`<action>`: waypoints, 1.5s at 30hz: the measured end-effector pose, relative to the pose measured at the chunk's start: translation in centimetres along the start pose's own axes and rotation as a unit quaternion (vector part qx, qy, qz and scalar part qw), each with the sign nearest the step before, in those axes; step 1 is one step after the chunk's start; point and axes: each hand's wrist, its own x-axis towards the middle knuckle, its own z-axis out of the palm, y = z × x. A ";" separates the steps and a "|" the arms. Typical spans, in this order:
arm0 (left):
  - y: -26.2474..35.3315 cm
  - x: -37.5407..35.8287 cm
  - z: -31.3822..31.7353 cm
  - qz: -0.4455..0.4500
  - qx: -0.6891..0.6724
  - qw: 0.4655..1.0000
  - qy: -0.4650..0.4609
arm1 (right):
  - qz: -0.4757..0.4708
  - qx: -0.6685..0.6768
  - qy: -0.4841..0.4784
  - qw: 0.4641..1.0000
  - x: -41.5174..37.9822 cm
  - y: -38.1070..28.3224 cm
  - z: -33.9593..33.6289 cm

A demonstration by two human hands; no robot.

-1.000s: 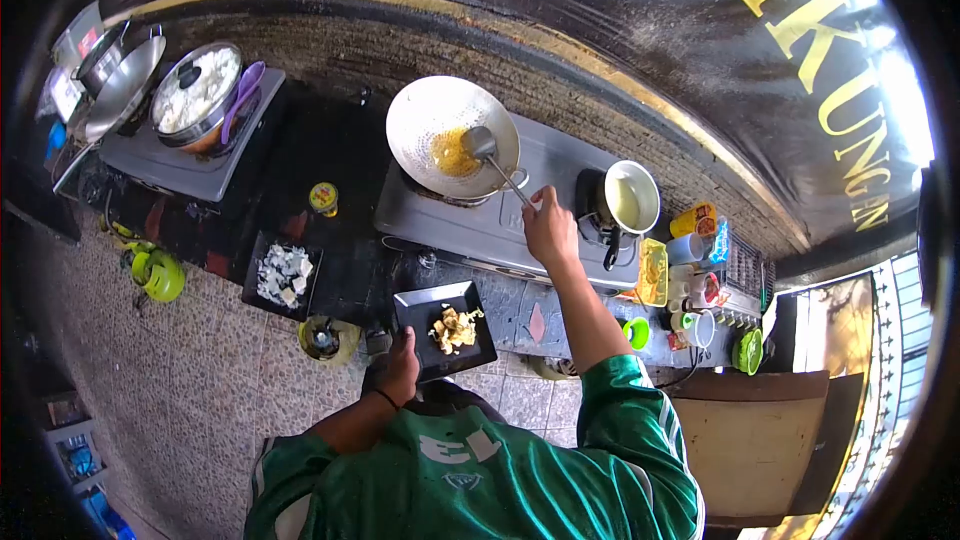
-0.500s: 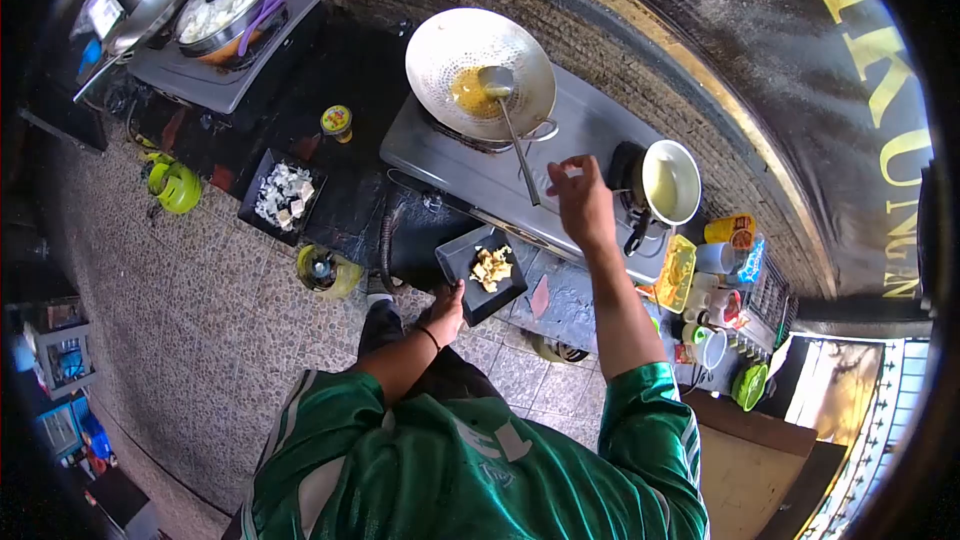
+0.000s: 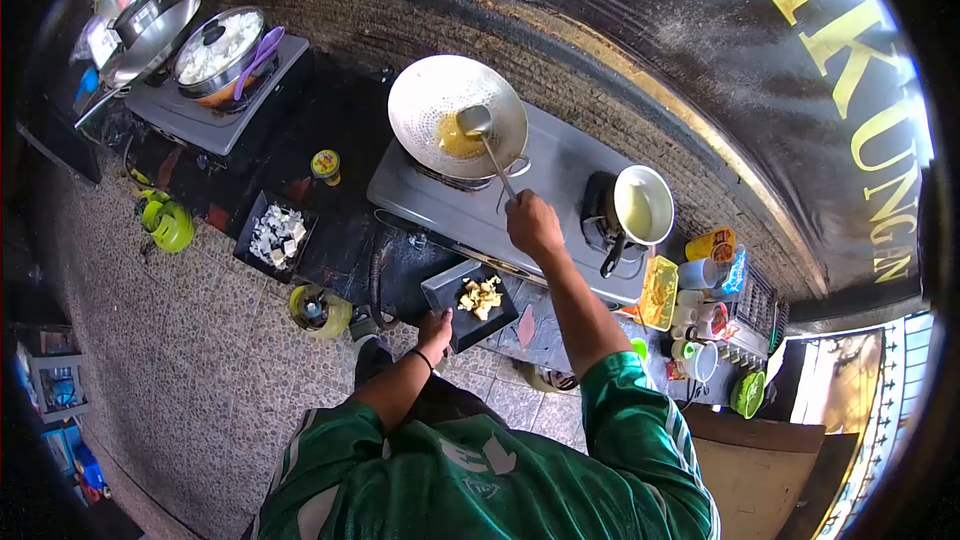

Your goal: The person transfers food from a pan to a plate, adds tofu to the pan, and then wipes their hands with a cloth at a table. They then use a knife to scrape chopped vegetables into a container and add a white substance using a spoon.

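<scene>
My left hand (image 3: 435, 333) grips the near left edge of a black square plate (image 3: 466, 332). Yellowish fried pieces (image 3: 480, 297) lie heaped on that plate. My right hand (image 3: 535, 225) is closed around the handle of a ladle (image 3: 490, 152). The ladle's bowl rests in a dimpled metal wok (image 3: 420, 100), in a small pool of yellow oil (image 3: 452, 143). Under the wok is a grey gas stove (image 3: 400, 177). To the left, a second black plate (image 3: 252, 252) holds white cubes and dark bits.
A white saucepan (image 3: 643, 204) sits on the stove's right burner. Farther right are a yellow tray (image 3: 658, 292) and several cups. At the left, a lidded pot (image 3: 217, 48) with a purple spoon (image 3: 262, 58) stands on another stove. A small tub (image 3: 325, 164) is on the black counter.
My right hand has moved left and closed on the ladle's handle; it was open beside it before. My left hand still holds the plate. The view has shifted slightly.
</scene>
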 end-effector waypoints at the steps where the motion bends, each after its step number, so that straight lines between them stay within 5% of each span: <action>1: -1.1 1.1 0.1 0.004 -0.001 0.999 0.032 | -0.004 0.014 -0.007 1.000 -0.2 0.1 -0.6; 4: 0.6 0.2 -1.9 -0.044 -0.033 0.997 0.049 | -0.067 0.014 0.048 0.996 -1.4 0.2 -1.5; 7: -1.5 1.6 -5.9 0.211 0.037 0.972 0.096 | -0.079 -0.024 0.064 0.995 -3.3 0.4 -3.0; 8: -1.6 1.6 -8.2 0.145 -0.046 0.988 0.016 | -0.115 -0.044 0.090 0.988 -3.9 0.8 -2.9; 12: 0.9 -1.6 -16.2 0.076 -0.234 0.969 0.025 | -0.173 -0.036 0.088 0.980 -5.6 0.8 -3.4; 14: -1.2 0.1 -21.2 0.101 -0.235 0.963 0.082 | -0.056 0.032 0.106 0.992 -6.5 -0.8 -3.3; 18: -3.3 4.1 -29.9 0.193 -0.317 0.903 0.216 | -0.038 0.043 0.097 0.994 -7.3 -1.8 -3.0; 21: -1.1 5.9 -34.7 0.104 -0.368 0.865 0.324 | 0.032 0.084 0.109 0.990 -8.6 -2.5 -2.2; 26: 0.5 7.9 -39.1 -0.012 -0.393 0.887 0.240 | 0.140 0.195 0.187 0.953 -11.0 0.1 1.1; 32: -1.7 14.3 -40.7 -0.015 -0.458 0.875 0.154 | 0.193 0.222 0.261 0.919 -13.1 6.2 6.8; 34: 0.0 13.5 -39.7 -0.037 -0.409 0.885 0.221 | 0.214 0.217 0.256 0.917 -13.1 8.3 9.4; 38: 0.4 13.6 -39.0 0.026 -0.480 0.858 0.182 | 0.235 0.182 0.209 0.932 -12.4 7.9 11.1; 40: 0.7 13.1 -38.8 0.022 -0.454 0.867 0.204 | 0.220 0.157 0.208 0.940 -11.7 8.8 12.8; 44: -0.8 11.5 -39.3 0.117 -0.350 0.917 0.150 | 0.344 0.033 0.122 0.931 -10.4 7.6 12.7; 45: -3.7 12.9 -40.6 0.221 -0.070 0.954 0.193 | 0.333 0.038 0.134 0.933 -10.4 7.3 12.7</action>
